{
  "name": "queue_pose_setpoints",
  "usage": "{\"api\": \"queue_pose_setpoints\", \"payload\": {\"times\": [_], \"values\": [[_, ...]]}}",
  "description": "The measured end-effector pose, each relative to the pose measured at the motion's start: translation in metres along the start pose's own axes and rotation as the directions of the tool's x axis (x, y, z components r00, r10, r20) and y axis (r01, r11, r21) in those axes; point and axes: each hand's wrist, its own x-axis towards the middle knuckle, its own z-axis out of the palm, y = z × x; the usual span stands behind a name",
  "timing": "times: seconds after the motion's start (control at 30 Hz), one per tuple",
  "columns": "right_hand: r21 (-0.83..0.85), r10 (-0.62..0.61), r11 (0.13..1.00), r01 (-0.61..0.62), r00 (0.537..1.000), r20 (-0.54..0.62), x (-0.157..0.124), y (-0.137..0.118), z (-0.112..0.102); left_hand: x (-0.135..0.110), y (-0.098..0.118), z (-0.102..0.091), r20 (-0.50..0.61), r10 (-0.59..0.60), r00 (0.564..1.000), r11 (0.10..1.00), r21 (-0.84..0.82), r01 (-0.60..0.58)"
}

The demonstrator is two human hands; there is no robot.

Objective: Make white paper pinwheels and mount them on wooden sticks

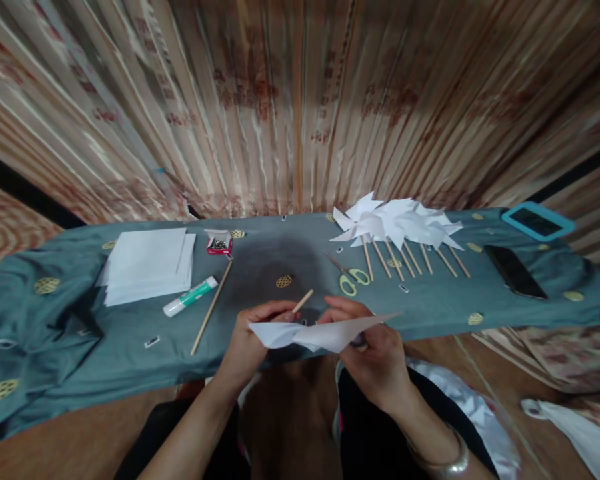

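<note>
Right, the folded paper piece sat between both hands, held in the air just over the near edge of the table, in front of the person's lap. I judged it very light, thin and floppy: it would crease or tear under a hard pinch and sag if held by one corner only. Best taken at the folded edges or close to the centre, with fingertips. The left hand was pinched on the paper's left end, and a short stick poked out past its fingers; the stick looked stiff, thin and light. The right hand was closed over the paper's right part from above, thumb underneath I think, partly hidden. A bracelet showed on that wrist.

Farther out on the table: scissors with green handles just beyond the hands, a loose long stick to the left, a glue stick beside it, a stack of white sheets, and a small red box. A row of paper pinwheels on sticks lay at the far right, then a black phone and a teal-framed device.

The surface was a teal cloth with gold medallions, soft and wrinkled, so small things could snag. A striped curtain closed off the back.
</note>
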Motion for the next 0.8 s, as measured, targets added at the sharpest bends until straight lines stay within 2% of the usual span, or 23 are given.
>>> {"api": "queue_pose_setpoints", "payload": {"times": [0.2, 0.43, 0.53, 0.7, 0.8], "values": [[-0.059, -0.089, 0.994, 0.087, 0.996, -0.026, -0.002, -0.014, -0.007, -0.012, 0.01, 0.002, 0.016, -0.125, 0.992, 0.976, -0.177, 0.126], [0.009, -0.178, 0.984, 0.179, 0.983, -0.049, -0.006, -0.022, -0.008, -0.03, 0.032, 0.005, 0.003, -0.182, 0.983, 0.964, -0.197, 0.179], [0.006, -0.21, 0.978, 0.211, 0.975, -0.067, -0.004, -0.026, -0.01, -0.035, 0.037, 0.005, -0.006, -0.121, 0.993, 0.984, -0.132, 0.119], [-0.048, -0.224, 0.974, 0.222, 0.973, -0.057, 0.0, -0.034, -0.014, -0.04, 0.042, 0.001, 0.028, 0.079, 0.997, 0.996, 0.047, -0.08], [-0.033, -0.224, 0.974, 0.222, 0.973, -0.055, -0.001, -0.035, -0.014, -0.043, 0.045, -0.002, 0.072, 0.113, 0.991, 0.987, 0.106, -0.12]]}}
